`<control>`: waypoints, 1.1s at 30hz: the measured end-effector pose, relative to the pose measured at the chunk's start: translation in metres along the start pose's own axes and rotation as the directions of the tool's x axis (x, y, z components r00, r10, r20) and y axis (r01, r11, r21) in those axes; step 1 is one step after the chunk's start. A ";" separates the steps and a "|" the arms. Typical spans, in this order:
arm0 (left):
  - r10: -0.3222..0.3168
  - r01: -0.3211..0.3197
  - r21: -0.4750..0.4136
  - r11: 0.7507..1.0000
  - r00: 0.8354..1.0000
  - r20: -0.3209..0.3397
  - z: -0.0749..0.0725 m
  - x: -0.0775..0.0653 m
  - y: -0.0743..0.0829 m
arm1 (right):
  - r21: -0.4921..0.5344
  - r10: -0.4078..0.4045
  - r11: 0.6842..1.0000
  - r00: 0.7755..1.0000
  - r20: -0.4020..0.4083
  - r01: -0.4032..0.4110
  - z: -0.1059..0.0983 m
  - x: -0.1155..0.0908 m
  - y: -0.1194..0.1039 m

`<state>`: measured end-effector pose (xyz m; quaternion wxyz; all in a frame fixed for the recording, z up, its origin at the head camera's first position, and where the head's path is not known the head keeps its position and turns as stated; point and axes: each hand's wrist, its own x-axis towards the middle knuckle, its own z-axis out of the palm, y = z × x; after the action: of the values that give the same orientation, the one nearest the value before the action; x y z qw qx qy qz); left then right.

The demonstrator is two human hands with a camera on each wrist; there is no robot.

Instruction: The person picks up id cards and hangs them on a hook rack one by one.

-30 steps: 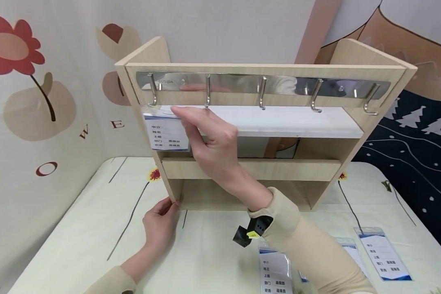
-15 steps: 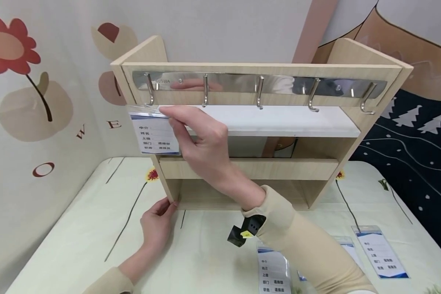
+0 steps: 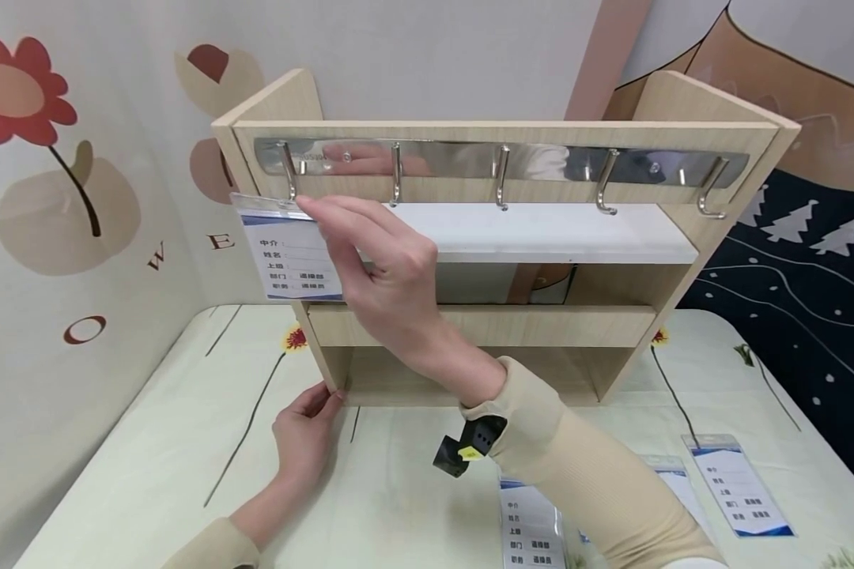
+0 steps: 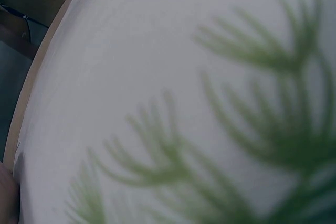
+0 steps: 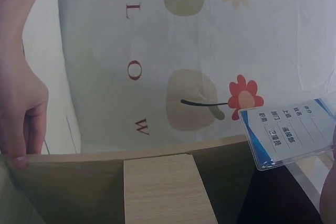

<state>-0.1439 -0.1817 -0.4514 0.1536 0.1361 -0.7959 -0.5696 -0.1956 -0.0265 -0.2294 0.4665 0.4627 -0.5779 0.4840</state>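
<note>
In the head view my right hand pinches the top of a clear plastic name badge printed in blue and white. The badge's top edge is close under the leftmost metal hook and sticks out past the side of a pale wooden shelf unit. The right wrist view shows the badge sideways, with a bit of the hand at the right edge. My left hand grips the bottom front corner of the unit's left side panel with thumb and fingers.
More hooks line a shiny metal strip to the right. Several other badges lie on the flowered tablecloth, one at far right and one near the right wrist. A printed curtain hangs behind.
My right hand has moved the badge to the left, out past the unit's side, then slightly up toward the leftmost hook. My left hand keeps its grip on the corner.
</note>
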 end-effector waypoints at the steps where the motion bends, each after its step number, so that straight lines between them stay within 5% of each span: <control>1: 0.000 0.000 -0.002 1.000 1.000 0.002 0.000 0.000 0.000 | 0.001 0.000 1.000 1.000 -0.001 0.000 0.000 0.000 0.000; 33: 0.013 -0.013 -0.013 1.000 1.000 -0.013 0.001 0.001 -0.004 | -0.072 0.019 0.997 0.998 0.052 -0.015 0.000 0.005 -0.007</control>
<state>-0.1454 -0.1826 -0.4556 0.1635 0.1337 -0.7920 -0.5728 -0.1898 -0.0274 -0.2232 0.4632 0.4533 -0.6110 0.4547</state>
